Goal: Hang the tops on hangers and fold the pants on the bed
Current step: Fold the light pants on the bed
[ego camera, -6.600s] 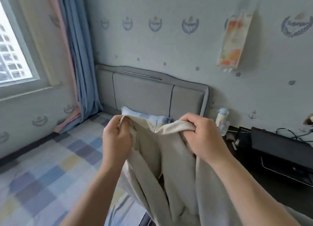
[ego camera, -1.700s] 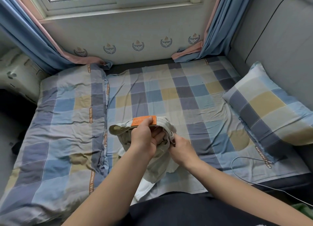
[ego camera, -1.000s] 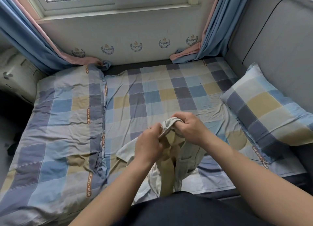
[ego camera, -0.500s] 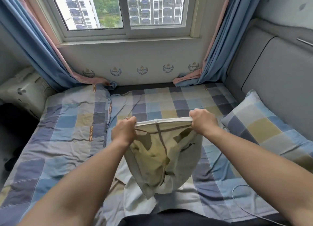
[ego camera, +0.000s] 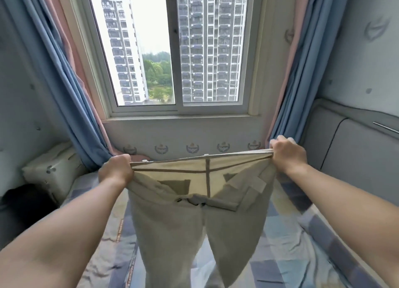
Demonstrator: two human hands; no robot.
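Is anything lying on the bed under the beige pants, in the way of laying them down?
The left hand and right hand grip the waistband; the pants hang over the checked bed. Nothing visible lies there, though the legs hide part.

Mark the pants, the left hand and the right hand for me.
pants (ego camera: 168, 227), head view, on the upper leg cloth.
left hand (ego camera: 116, 169), head view, back of the hand at the waistband's end.
right hand (ego camera: 288, 155), head view, back of the hand at the waistband's end.
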